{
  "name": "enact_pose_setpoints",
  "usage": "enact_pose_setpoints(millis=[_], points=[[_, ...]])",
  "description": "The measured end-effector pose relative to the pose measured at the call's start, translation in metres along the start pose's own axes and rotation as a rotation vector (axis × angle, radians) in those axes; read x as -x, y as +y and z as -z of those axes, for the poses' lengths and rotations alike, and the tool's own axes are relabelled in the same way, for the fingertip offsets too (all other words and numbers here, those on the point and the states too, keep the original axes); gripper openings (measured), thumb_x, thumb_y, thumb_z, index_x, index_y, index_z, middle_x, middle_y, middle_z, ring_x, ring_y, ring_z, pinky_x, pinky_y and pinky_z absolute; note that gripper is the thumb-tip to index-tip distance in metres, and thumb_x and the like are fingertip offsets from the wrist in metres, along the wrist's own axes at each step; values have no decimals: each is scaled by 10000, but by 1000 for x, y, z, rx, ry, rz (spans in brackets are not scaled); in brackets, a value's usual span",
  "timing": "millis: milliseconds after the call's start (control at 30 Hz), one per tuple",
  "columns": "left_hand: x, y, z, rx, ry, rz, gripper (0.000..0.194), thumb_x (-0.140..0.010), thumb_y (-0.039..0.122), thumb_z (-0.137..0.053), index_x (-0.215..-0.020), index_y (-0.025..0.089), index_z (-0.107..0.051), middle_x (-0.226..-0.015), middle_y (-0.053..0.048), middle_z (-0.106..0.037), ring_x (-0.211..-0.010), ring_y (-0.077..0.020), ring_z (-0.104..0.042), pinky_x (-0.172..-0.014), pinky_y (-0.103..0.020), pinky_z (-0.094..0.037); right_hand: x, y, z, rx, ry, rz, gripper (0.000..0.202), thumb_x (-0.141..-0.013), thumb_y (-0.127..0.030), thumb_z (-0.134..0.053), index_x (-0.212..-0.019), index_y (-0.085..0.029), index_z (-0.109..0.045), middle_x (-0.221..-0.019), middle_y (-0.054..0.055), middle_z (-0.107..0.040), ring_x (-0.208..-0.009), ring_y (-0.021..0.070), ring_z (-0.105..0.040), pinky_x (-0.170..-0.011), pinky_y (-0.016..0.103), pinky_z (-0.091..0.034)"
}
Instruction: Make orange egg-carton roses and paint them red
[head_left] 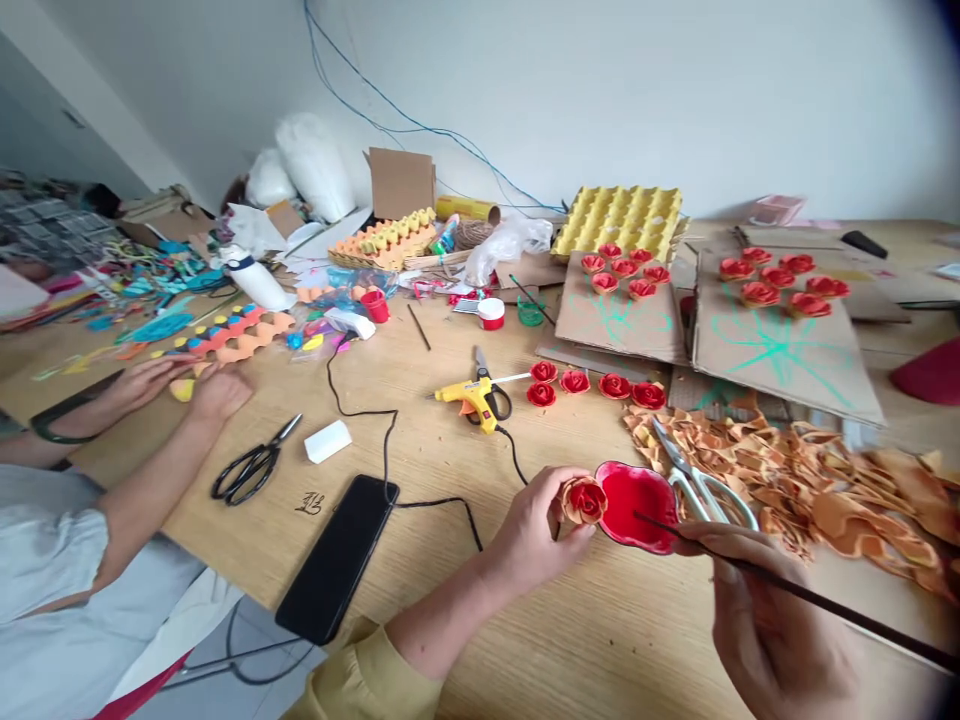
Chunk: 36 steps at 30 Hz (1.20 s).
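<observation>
Between the fingers of my left hand (536, 540) is a paper rose (583, 500), red in its middle with bare orange-tan outer petals. My right hand (772, 620) grips a thin dark paintbrush (810, 597), its tip dipping into red paint in a small scalloped dish (622, 478). The dish sits on the table just right of the rose. Several finished red roses (615, 386) lie behind it in a row. More red roses (622, 267) stand on cardboard sheets marked with green paint.
A yellow glue gun (469, 398), black scissors (255, 465), white-handled scissors (709, 480) and a phone (337, 560) lie about the table. Orange scraps (810, 480) cover the right side. On the left, another person's hands (217, 390) work beside egg-carton pieces (251, 335).
</observation>
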<state>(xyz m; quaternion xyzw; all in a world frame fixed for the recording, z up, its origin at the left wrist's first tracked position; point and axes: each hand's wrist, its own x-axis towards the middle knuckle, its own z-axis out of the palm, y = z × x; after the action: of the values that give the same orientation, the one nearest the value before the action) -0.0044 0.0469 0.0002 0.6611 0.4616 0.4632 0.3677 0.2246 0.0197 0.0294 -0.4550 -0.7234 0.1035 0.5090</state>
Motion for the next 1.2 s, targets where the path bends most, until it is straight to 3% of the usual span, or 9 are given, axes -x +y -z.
enact_pose_setpoints(millis=[133, 333, 700, 867, 1000, 1200], points=[[0, 1, 1, -3, -6, -4, 447, -833, 89, -714, -1255, 202, -622, -1198, -83, -742, -1073, -224, -733, -966, -332, -578, 0, 1, -6, 66, -53, 67, 180, -1041, -163, -547, -1174, -230, -648, -972, 78, -764, -879, 217, -779, -771, 333, -636], [0, 2, 2, -39, -26, -13, 459, -843, 85, -712, -1272, 211, -613, -1197, -75, -743, -1065, -220, -730, -964, -330, -573, 0, 2, -10, 136, -79, 87, 149, -1044, -185, -559, -1127, -246, -667, -946, 59, -788, -856, 223, -794, -739, 317, -628], [0, 0, 2, -37, -34, -34, 460, -849, 74, -708, -1276, 211, -608, -1208, -75, -728, -1082, -217, -715, -971, -327, -564, -1, 0, -11, 129, -43, 65, 120, -1044, -221, -584, -1093, -249, -689, -901, 37, -800, -800, 211, -801, -722, 310, -615], [0, 1, 1, -44, -30, -20, 461, -842, 71, -708, -1270, 214, -615, -1199, -70, -732, -1066, -213, -718, -964, -323, -568, 6, 3, -7, 69, -28, 29, 140, -1030, -180, -591, -1108, -242, -689, -891, 48, -781, -800, 211, -789, -708, 312, -626], [0, 2, 1, -5, -37, 9, 481, -817, 63, -715, -1266, 211, -627, -1219, -69, -739, -1084, -219, -722, -978, -329, -567, 10, -1, -5, -135, 21, -3, 224, -1031, -101, -548, -1179, -227, -660, -1046, 92, -778, -888, 225, -798, -782, 356, -652], [1, 0, 0, 85, -89, 72, 487, -813, 101, -746, -1277, 203, -641, -1228, -76, -756, -1082, -228, -735, -973, -324, -578, 6, -10, -9, -267, 19, 63, 204, -1050, -93, -516, -1140, -208, -658, -1092, 104, -779, -930, 216, -804, -785, 348, -652]])
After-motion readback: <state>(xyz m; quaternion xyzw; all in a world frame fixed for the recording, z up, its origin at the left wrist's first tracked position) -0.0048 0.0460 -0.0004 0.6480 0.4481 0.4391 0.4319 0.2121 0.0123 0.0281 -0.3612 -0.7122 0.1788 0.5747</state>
